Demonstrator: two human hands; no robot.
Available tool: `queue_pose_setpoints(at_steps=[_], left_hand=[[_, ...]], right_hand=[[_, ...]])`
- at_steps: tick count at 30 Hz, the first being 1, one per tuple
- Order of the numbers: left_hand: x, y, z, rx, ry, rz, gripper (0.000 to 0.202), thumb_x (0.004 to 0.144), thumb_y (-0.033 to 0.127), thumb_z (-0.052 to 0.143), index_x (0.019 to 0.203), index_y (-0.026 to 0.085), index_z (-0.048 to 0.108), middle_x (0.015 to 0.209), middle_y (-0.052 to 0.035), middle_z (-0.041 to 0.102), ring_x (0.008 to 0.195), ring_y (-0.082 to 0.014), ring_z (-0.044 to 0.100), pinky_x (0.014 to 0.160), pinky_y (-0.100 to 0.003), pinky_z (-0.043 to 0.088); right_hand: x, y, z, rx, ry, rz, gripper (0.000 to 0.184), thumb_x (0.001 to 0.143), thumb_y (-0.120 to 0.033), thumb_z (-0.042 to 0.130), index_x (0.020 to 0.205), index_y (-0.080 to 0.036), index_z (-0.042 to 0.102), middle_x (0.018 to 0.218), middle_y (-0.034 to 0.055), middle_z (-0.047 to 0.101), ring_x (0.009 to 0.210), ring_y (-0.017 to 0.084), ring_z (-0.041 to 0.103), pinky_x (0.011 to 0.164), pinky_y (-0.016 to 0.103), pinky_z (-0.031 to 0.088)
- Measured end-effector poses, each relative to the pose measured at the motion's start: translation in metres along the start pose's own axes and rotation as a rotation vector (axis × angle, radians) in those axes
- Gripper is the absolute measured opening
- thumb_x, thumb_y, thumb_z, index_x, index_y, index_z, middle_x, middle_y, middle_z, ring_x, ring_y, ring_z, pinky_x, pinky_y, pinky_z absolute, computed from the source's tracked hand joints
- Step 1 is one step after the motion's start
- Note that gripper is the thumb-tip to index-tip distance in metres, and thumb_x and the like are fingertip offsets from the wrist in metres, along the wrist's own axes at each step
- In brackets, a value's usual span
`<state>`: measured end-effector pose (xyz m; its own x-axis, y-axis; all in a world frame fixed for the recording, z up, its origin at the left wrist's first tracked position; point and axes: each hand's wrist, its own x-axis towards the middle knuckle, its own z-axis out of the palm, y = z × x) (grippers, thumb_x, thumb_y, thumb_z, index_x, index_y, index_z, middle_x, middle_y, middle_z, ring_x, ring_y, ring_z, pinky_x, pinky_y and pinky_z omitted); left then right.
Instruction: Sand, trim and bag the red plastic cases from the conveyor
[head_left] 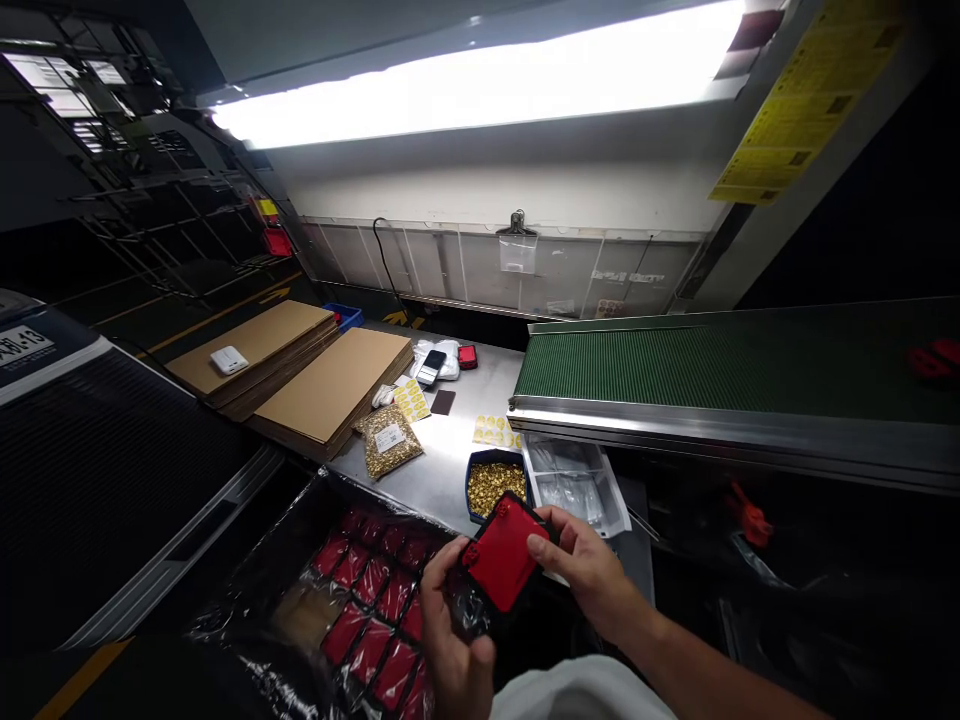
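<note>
A flat red plate-like part with black edges (504, 555) is held tilted between my two hands, with two small round red features along its upper left edge. My right hand (589, 570) grips its right side, thumb pressed on the red face. My left hand (454, 630) is curled at its left edge, fingertips touching it and thumb lower down. Shiny clear plastic (471, 612) shows beside the left palm; whether it wraps the part I cannot tell. Just beyond stands a blue bin (470, 510) of small gold-coloured pieces (496, 487).
Below left, a plastic-lined box holds several wrapped red parts (371, 580). A white tray of clear bags (619, 505) sits under the green conveyor (622, 365). Cardboard stacks (337, 385), a bag of gold pieces (388, 440) and yellow sticker sheets (495, 431) lie on the metal table (457, 470).
</note>
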<state>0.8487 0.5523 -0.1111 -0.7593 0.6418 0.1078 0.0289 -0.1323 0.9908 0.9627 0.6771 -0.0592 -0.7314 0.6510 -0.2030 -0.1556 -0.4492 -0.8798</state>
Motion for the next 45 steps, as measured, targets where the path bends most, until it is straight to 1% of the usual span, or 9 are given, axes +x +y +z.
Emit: queue_pose_setpoints(at_steps=[5,8,10,15,19,28,36,41,45], left_hand=[[0.037,0.021,-0.006,-0.299,-0.457,-0.404,0.056,0.089,0.061,0.053,0.124,0.017,0.056,0.125,-0.0159,0.06,0.118,-0.0327,0.055,0.101,-0.044,0.044],[0.049,0.029,-0.004,-0.465,-0.788,-0.494,0.072,0.081,0.072,0.054,0.124,0.014,0.061,0.121,-0.018,0.063,0.113,-0.0361,0.059,0.096,-0.046,0.048],[0.05,0.032,-0.001,-0.475,-0.841,-0.495,0.077,0.076,0.074,0.059,0.123,0.014,0.063,0.116,-0.0184,0.066,0.11,-0.0373,0.06,0.095,-0.047,0.048],[0.046,0.036,0.009,-0.417,-0.753,-0.323,0.092,0.065,0.07,0.074,0.139,0.02,0.05,0.131,-0.0152,0.058,0.123,-0.0367,0.051,0.105,-0.043,0.042],[0.045,0.036,0.013,-0.255,-0.681,-0.258,0.102,0.061,0.065,0.081,0.145,0.022,0.041,0.135,-0.0139,0.052,0.121,-0.0341,0.051,0.103,-0.038,0.041],[0.043,0.036,0.019,-0.038,-0.664,-0.105,0.1,0.06,0.065,0.081,0.143,0.026,0.042,0.131,-0.0143,0.05,0.112,-0.0356,0.054,0.097,-0.045,0.048],[0.039,0.032,0.017,0.016,-0.643,-0.002,0.104,0.052,0.066,0.083,0.141,0.032,0.042,0.131,-0.0112,0.046,0.112,-0.0346,0.053,0.099,-0.044,0.045],[0.034,0.03,0.017,0.032,-0.64,0.012,0.107,0.049,0.061,0.087,0.141,0.033,0.041,0.13,-0.0089,0.045,0.115,-0.0338,0.05,0.102,-0.041,0.041],[0.03,0.026,0.018,0.031,-0.617,-0.031,0.108,0.048,0.054,0.091,0.141,0.035,0.039,0.131,-0.0078,0.045,0.113,-0.0324,0.052,0.099,-0.04,0.043]], right_hand=[[-0.006,-0.021,-0.008,-0.326,-0.216,-0.064,0.024,0.089,-0.036,0.066,0.107,-0.02,0.065,0.101,0.0042,0.065,0.09,0.016,0.059,0.08,0.026,0.049],[-0.009,-0.038,-0.006,-0.425,-0.348,-0.12,0.028,0.093,-0.032,0.06,0.119,-0.023,0.063,0.118,0.0074,0.064,0.105,0.021,0.06,0.093,0.034,0.048],[-0.012,-0.047,-0.004,-0.49,-0.403,-0.188,0.031,0.095,-0.029,0.056,0.125,-0.025,0.06,0.125,0.0082,0.063,0.113,0.023,0.058,0.1,0.039,0.045],[-0.019,-0.041,-0.009,-0.625,-0.116,-0.381,0.033,0.091,-0.031,0.062,0.124,-0.029,0.061,0.127,0.0078,0.059,0.121,0.026,0.053,0.106,0.042,0.041],[-0.028,-0.023,-0.015,-0.536,0.128,-0.235,0.04,0.089,-0.043,0.065,0.125,-0.028,0.057,0.126,0.0075,0.06,0.118,0.025,0.054,0.105,0.04,0.041],[-0.034,-0.023,-0.01,-0.469,0.126,-0.156,0.067,0.071,-0.052,0.081,0.126,-0.026,0.052,0.126,0.0098,0.059,0.119,0.029,0.053,0.106,0.046,0.039],[-0.031,-0.027,-0.014,-0.287,0.038,-0.046,0.055,0.071,-0.041,0.084,0.116,-0.027,0.056,0.116,0.0062,0.061,0.111,0.025,0.054,0.096,0.041,0.044],[-0.025,-0.028,-0.016,-0.174,0.083,-0.045,0.025,0.091,-0.044,0.062,0.1,-0.021,0.063,0.101,0.0058,0.063,0.094,0.018,0.058,0.084,0.032,0.048],[-0.031,-0.027,-0.016,-0.3,0.05,-0.092,0.048,0.076,-0.045,0.079,0.113,-0.024,0.057,0.107,0.0053,0.063,0.098,0.021,0.058,0.084,0.031,0.048]])
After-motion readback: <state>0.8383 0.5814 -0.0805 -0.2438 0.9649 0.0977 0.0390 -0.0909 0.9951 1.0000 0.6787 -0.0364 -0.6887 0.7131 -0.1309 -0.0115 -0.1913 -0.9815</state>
